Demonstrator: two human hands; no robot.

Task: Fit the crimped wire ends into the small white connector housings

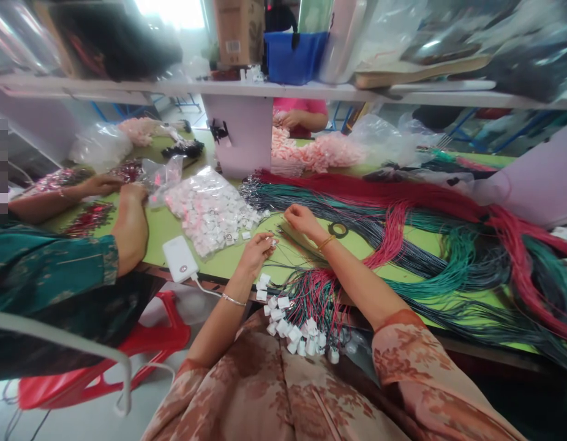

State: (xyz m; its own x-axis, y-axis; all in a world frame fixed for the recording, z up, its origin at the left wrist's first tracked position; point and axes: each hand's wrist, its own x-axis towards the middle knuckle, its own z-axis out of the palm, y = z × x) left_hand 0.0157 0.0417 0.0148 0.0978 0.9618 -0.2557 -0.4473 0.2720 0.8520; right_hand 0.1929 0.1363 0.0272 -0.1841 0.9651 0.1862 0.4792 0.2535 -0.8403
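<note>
Between its fingertips my left hand (258, 252) pinches a small white connector (273, 242), with thin dark wires near it. My right hand (303, 222) is up and to the right, its fingers curled together over dark wire ends; whether it grips a wire is too small to tell. A clear bag of white connectors (210, 211) lies behind my left hand. Red, green and dark wires with white connectors (295, 332) on their ends hang over the table edge at my lap. Long red wires (370, 190) and green wires (453, 269) stretch across the right side.
At the left, another person's hands (134, 193) work over small parts. A white power bank (180, 259) with a cable lies at the table's front edge, and a black tape roll (338, 229) beyond my right wrist. A shelf (173, 89) spans the back, holding a blue bin (295, 58).
</note>
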